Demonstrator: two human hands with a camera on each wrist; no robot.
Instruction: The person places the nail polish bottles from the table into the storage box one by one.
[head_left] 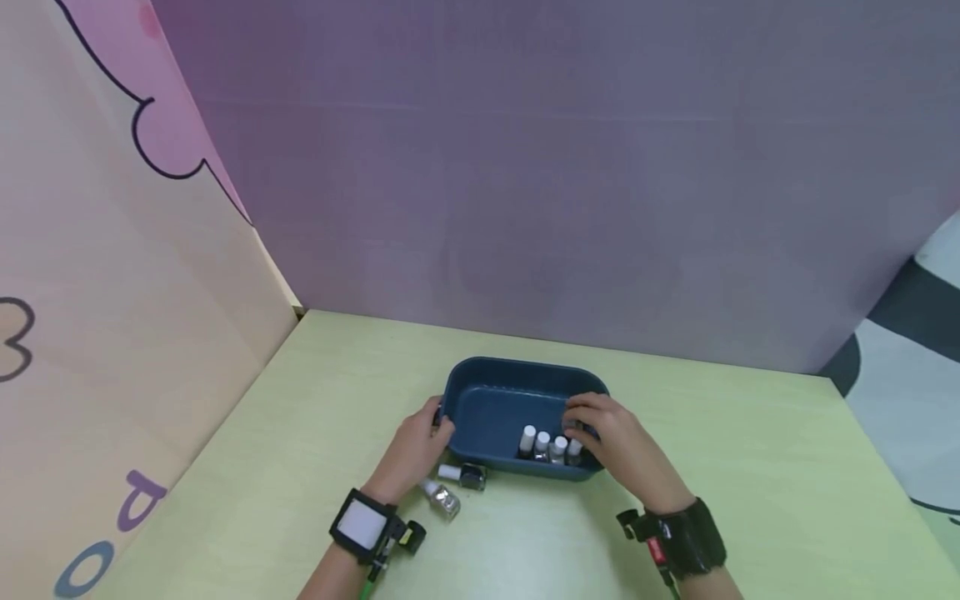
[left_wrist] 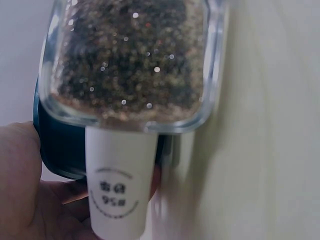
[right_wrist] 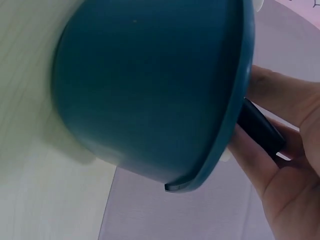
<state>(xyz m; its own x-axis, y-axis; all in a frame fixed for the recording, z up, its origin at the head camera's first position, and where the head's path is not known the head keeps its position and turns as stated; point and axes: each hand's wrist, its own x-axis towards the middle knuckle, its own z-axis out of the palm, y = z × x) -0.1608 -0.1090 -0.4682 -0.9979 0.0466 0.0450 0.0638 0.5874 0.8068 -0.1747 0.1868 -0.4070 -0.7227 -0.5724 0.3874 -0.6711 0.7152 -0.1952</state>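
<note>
A dark blue plastic bin (head_left: 480,408) sits on the table. Several white-capped nail polish bottles (head_left: 542,447) stand in a row inside its near right part. My left hand (head_left: 411,442) grips the bin's left end. Over the right end, my right hand (head_left: 611,433) pinches a nail polish bottle, whose black cylindrical end (right_wrist: 261,127) shows between the fingers; the bin's rim hides the rest. Near my left hand, a dark nail polish bottle (head_left: 472,477) and a glittery nail polish bottle (head_left: 444,502) lie on the table. The glittery one's white cap (left_wrist: 120,185) looms close in the left wrist view.
The pale green-yellow table (head_left: 750,467) extends around the bin. A purple-grey panel (head_left: 570,208) stands along the back edge, and a printed panel (head_left: 150,308) borders the left side. Both wrists carry strapped cameras with cables.
</note>
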